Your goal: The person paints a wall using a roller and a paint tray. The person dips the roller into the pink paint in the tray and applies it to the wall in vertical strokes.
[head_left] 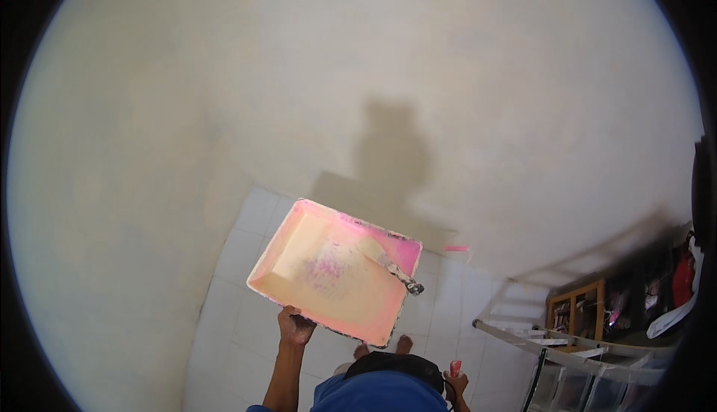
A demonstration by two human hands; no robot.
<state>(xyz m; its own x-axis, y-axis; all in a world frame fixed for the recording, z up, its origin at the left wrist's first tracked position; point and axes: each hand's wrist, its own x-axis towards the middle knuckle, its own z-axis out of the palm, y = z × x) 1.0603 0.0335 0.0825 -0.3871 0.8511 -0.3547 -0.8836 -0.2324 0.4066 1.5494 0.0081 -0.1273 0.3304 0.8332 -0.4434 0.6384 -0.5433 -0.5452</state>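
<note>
While the person stands close to a pale wall [358, 61], the left hand [295, 328] grips the near rim of a pink paint tray [336, 278], fingers curled shut around its edge, holding the tray up at a tilt above the floor. A brush [388, 263] lies inside the tray toward its right side, its handle pointing to the right corner; cream paint coats the tray bed, with a purplish smear near the middle. The right hand [455, 382] hangs low at the person's side, closed on a small pink-red object [454, 368] that is too small to identify.

Judging by appearance, the wall carries a fairly even off-white coat with faint mottling on the left; whether further coats remain cannot be told. The tray holds only a thin film, suggesting much of the paint is used.

The floor [246, 263] is white tile, bare feet visible below the tray. An aluminium ladder [553, 337] and a wooden shelf [579, 307] with clutter stand at the right.
</note>
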